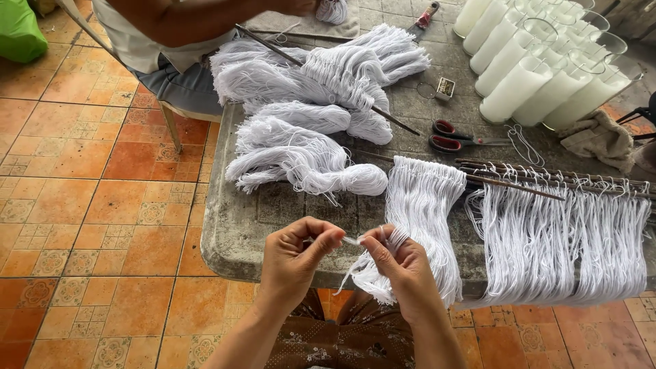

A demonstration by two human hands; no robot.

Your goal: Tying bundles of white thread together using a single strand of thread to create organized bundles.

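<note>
Stone table (239,225): both hands (352,263) pinch white string (352,240).

On the grey stone table (236,225) we have heaped white string bundles (307,137) at the left, red-handled scissors (454,137) behind the white strands hung on thin metal rods (553,225) at the right, and glass-held white candles (540,61) at the far right corner.

2 hands (294,256), 1 scissors (456,137), 1 matchbox (445,88)
</note>
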